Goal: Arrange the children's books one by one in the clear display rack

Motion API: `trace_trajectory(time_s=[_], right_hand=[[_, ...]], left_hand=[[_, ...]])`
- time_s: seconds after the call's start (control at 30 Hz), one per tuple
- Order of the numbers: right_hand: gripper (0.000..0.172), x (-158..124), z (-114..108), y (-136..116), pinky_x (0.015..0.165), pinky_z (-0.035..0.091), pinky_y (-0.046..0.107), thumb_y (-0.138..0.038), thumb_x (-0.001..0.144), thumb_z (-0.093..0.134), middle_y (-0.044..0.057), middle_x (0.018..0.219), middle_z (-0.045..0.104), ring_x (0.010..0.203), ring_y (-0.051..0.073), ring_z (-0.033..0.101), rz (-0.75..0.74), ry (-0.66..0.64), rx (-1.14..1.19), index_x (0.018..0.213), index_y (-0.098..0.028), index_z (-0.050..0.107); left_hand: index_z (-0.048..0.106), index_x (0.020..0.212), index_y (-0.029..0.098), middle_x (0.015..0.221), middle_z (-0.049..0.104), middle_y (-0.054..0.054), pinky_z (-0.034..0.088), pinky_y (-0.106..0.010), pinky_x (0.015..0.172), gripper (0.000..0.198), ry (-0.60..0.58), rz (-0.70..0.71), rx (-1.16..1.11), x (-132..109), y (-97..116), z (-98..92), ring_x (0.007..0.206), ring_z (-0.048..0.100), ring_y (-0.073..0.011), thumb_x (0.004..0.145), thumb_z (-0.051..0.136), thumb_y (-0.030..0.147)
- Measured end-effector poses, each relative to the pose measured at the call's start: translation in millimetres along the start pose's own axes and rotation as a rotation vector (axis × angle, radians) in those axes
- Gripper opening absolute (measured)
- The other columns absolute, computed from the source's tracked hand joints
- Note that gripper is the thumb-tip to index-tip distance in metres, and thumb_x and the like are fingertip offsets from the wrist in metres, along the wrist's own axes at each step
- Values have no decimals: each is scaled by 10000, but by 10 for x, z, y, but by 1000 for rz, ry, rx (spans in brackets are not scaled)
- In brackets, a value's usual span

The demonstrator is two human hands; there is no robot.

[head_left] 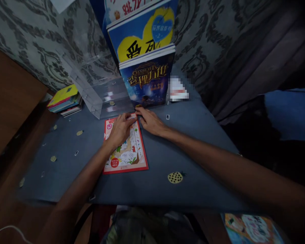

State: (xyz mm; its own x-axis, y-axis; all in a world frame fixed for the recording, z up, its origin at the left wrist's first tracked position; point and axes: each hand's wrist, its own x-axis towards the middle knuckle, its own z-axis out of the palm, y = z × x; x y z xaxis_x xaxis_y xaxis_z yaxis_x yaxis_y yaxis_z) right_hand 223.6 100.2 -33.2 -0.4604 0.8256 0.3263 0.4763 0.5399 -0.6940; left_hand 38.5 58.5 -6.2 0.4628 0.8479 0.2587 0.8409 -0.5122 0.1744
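Note:
A thin children's picture book or magazine (pixel 138 162) with a red border lies flat on the table. My left hand (pixel 120 130) rests over its upper part, fingers bent and reaching towards the top right corner, not wrapped round anything. My right hand (pixel 152 122) is just right of that corner, its fingers stretched towards the foot of the clear display stand (pixel 91 98); the fingertips are hard to make out. Right behind my hands, a dark blue book (pixel 149 81) with gold lettering stands in the lowest tier. Blue and yellow books (pixel 129 39) stand in the tier above.
A small stack of books (pixel 66 98) sits left of the stand. A blurred-out white item (pixel 178 89) lies to its right. The table wears a grey-blue cloth (pixel 198 159) with pineapple prints. Another colourful book (pixel 252 228) is low at right, below the table edge. Patterned wallpaper (pixel 81 34) rises behind.

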Motion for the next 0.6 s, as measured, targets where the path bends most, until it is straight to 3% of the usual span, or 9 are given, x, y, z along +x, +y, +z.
trace_trajectory(time_s=[0.23, 0.4, 0.6], right_hand=[[469, -12, 8, 8, 1062, 451, 449, -83, 873, 452, 114, 1273, 681, 1213, 265, 595, -11, -6, -43, 1328, -158, 536], [445, -18, -5, -13, 1060, 450, 448, -86, 881, 454, 129, 1273, 676, 1213, 272, 590, -3, -10, -25, 1314, -133, 547], [452, -19, -14, -24, 1063, 449, 458, -88, 874, 447, 123, 1277, 682, 1216, 277, 591, -8, -18, -31, 1310, -143, 553]], left_hand=[[685, 1249, 244, 1256, 606, -92, 460, -435, 1011, 407, -38, 94, -95, -209, 110, -45, 1169, 538, -237, 957, 428, 127], [676, 1270, 238, 1288, 584, -112, 451, -469, 1031, 496, -45, 153, -117, -329, 206, -79, 1200, 538, -254, 897, 429, 24], [659, 1288, 256, 1292, 581, -99, 449, -470, 1036, 483, -35, 135, -101, -372, 240, -60, 1219, 524, -248, 924, 426, 39]])
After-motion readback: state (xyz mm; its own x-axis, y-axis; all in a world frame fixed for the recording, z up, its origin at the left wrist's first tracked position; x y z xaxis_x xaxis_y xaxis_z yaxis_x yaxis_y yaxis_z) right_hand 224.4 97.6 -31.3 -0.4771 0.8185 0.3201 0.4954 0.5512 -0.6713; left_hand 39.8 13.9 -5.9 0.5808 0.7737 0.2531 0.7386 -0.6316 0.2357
